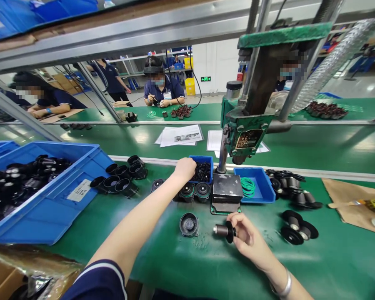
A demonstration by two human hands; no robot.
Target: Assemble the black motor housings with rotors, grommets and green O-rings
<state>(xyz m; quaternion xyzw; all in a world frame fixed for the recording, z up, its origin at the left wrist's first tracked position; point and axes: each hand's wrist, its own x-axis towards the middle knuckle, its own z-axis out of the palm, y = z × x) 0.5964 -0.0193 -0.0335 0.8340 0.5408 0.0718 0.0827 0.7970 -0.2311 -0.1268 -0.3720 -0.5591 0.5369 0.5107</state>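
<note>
My left hand (186, 168) is at the left edge of a small blue bin (200, 181) of small black parts; its fingertips are hidden, so what they hold cannot be made out. My right hand (248, 239) pinches a black-flanged part with a dark cylinder (223, 230) by its flange, the pale tip pointing left. An open round black housing (189, 225) lies on the green table to the left of that part. Black housings with green rings (203, 191) stand in front of the small bin. Beside them is the metal block (227, 187) of a press.
The green press (245, 135) rises behind the block. A blue tray (262, 187) holds green rings. Flanged parts (295, 227) lie at the right, near brown paper (346, 204) with a brush. At the left are black cups (123, 187) and a large blue crate (78, 183). People sit beyond.
</note>
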